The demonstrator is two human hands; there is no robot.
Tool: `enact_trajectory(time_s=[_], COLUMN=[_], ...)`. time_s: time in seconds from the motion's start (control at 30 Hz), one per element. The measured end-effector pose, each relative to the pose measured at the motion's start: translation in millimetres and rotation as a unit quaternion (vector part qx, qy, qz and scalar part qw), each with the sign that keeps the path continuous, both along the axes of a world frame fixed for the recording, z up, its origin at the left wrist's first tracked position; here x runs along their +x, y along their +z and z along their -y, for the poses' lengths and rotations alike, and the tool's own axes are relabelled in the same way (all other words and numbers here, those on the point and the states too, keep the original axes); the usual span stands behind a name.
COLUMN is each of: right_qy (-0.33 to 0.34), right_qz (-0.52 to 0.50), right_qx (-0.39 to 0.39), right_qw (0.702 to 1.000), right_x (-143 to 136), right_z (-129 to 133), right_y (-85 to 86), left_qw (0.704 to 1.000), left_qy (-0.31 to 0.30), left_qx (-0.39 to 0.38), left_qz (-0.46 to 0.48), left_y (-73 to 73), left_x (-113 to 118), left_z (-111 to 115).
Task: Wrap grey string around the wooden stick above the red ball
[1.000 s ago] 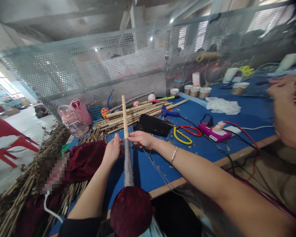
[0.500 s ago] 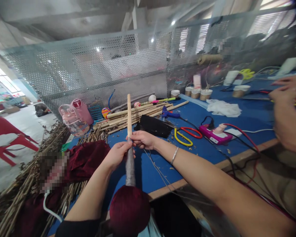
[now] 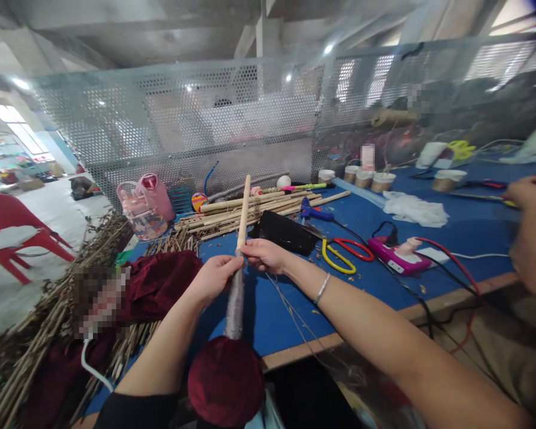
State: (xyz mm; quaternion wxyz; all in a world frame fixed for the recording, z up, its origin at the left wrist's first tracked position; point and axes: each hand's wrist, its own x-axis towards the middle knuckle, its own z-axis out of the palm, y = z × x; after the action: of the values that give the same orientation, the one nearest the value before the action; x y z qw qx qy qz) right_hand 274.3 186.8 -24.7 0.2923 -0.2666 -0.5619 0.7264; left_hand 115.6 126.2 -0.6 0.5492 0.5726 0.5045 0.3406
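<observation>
A pale wooden stick points up and away, its lower part covered in a grey wrap. At its near end sits a round dark red cloth-covered ball. My left hand pinches the stick from the left, where bare wood meets the grey wrap. From the right, my right hand, with a silver bangle on the wrist, has its fingers closed on the stick at the same spot. Thin strands hang below my right hand over the table edge.
On the blue table lie scissors, a blue glue gun, a black piece, wooden sticks and a purple power strip. Dry stalks and dark red cloth are at left. Another person's hand is at right.
The view has shifted slightly. The stick leans more to the right at its top, and the ball sits slightly further left. Both hands still hold the stick.
</observation>
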Motion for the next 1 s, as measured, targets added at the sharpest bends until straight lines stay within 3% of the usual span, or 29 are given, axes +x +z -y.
enact_trajectory(time_s=[0.1, 0.27, 0.33, 0.57, 0.63, 0.73, 0.87, 1.0], right_qy=[0.002, -0.005, -0.012, -0.006, -0.011, -0.023, -0.03, -0.039], right_qz=[0.004, 0.033, 0.033, -0.017, -0.021, -0.015, -0.005, -0.013], right_qx=[0.014, 0.018, 0.017, 0.02, 0.03, 0.032, 0.031, 0.026], right_qw=[1.0, 0.999, 0.999, 1.0, 0.999, 0.999, 0.999, 0.999], right_x=[1.6, -1.6, -3.2, -1.0, -0.2, 0.1, -0.7, -2.1], right_z=[-1.1, 3.1, 4.9, 3.9, 3.8, 4.2, 4.7, 6.2], right_y=[0.8, 1.2, 1.8, 5.2, 5.5, 5.6, 5.6, 7.3], left_qw=[0.997, 0.997, 0.997, 0.992, 0.99, 1.0, 0.983, 0.978], left_qy=[-0.02, 0.033, 0.033, -0.02, -0.031, -0.005, 0.047, 0.071], left_qx=[-0.05, 0.026, 0.031, -0.064, -0.076, 0.01, 0.131, 0.151], left_qz=[0.049, -0.063, -0.068, 0.11, 0.114, 0.016, -0.121, -0.128], left_y=[0.8, 3.2, 3.2, 3.8, 4.8, 4.9, 3.5, 3.2], left_x=[1.6, -0.6, -2.3, -3.1, -3.3, -4.9, -7.0, -2.7], left_z=[1.9, 2.0, 0.9, -1.4, -1.1, -1.6, -3.0, -1.5])
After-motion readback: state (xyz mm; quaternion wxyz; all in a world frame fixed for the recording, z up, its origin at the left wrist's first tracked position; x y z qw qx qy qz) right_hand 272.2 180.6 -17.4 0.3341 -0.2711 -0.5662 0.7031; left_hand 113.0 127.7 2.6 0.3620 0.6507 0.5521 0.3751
